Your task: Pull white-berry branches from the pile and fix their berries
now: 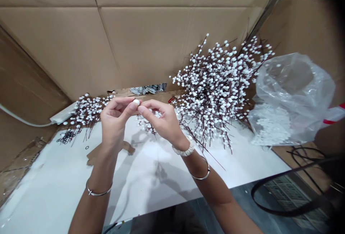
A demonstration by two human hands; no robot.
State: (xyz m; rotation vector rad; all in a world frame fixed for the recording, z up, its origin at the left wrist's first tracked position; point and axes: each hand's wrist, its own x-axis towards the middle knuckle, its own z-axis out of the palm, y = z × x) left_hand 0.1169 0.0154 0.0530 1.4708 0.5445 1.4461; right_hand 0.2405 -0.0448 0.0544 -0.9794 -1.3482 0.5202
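Note:
A small white bead [136, 102] sits between the fingertips of my left hand [114, 119] and my right hand [160, 120], pinched from both sides. Just behind my right hand lies a short beaded twig [145, 124], partly hidden by my fingers. A large heap of dark stems studded with white beads [215, 90] spreads to the right of my hands. A smaller bunch of the same stems [88, 113] lies to the left. Neither bunch touches my palms.
A clear plastic bag [293, 97] holding many white beads slumps at the right. Small black rings [66, 137] are scattered on the white tabletop [161, 176], near a cardboard scrap [107, 151]. Cardboard walls [172, 36] rise behind, and a black cable [291, 187] curves at lower right.

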